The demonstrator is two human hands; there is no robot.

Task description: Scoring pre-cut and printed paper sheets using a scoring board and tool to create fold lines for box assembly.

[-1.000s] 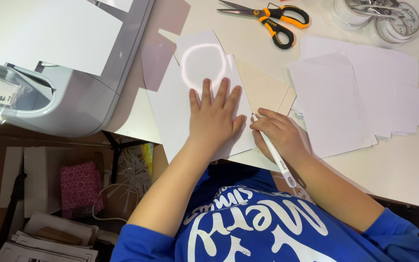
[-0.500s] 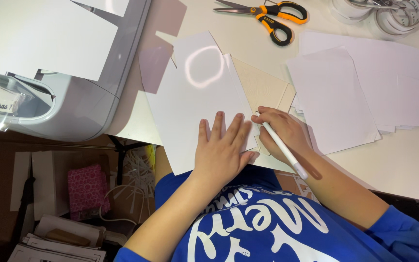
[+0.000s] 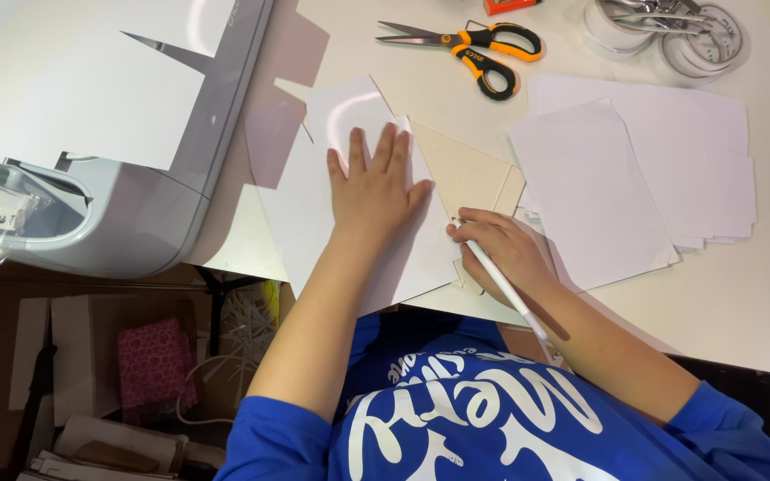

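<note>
Left hand point(image 3: 376, 191) spread flat on glossy white sheet point(image 3: 314, 214), right hand point(image 3: 501, 249) pinching slim white pen point(image 3: 505, 289), beside tan card point(image 3: 465, 174)

The left hand point(image 3: 374, 189) lies flat, palm down, with its four fingers stretched forward and slightly fanned, the thumb angled out to the right. Its bare forearm runs straight back and down toward the body, ending in a short blue sleeve at the upper arm. The right hand point(image 3: 501, 249) sits just beside and a little behind the left one, curled into a writing grip (knuckles up, fingers bunched and bent under), the thumb side turned toward the left hand. Its wrist is low, and the bare forearm slants back to the right toward a blue sleeve.
</note>
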